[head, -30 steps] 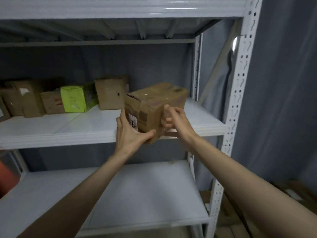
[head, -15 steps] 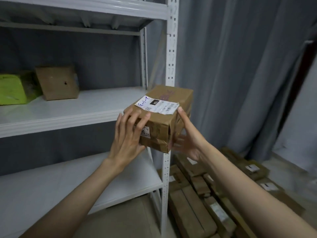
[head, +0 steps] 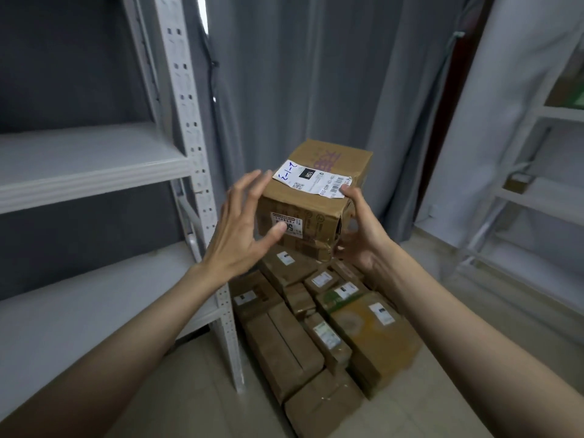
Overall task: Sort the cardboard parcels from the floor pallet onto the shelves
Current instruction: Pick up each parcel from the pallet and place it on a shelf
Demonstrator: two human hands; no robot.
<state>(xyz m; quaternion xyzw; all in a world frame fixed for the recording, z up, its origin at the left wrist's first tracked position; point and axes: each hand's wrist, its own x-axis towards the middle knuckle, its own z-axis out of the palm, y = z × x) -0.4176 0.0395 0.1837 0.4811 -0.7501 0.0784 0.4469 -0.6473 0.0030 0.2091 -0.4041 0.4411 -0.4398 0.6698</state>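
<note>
1. While it hangs above the floor pile of brown parcels [head: 319,327], the brown rectangular cardboard box [head: 311,200] with its white label sits between both sets of fingers.
2. The right hand [head: 360,229] cups its lower right corner, fingers curled under.
3. The left hand [head: 240,235] is spread loose at its left face, thumb touching the front.

The cardboard parcel [head: 311,200] is now away from the shelf, above the floor pile [head: 319,327]. The left hand [head: 243,232] loosens, fingers spread; the right hand [head: 357,229] alone cradles it.
</note>
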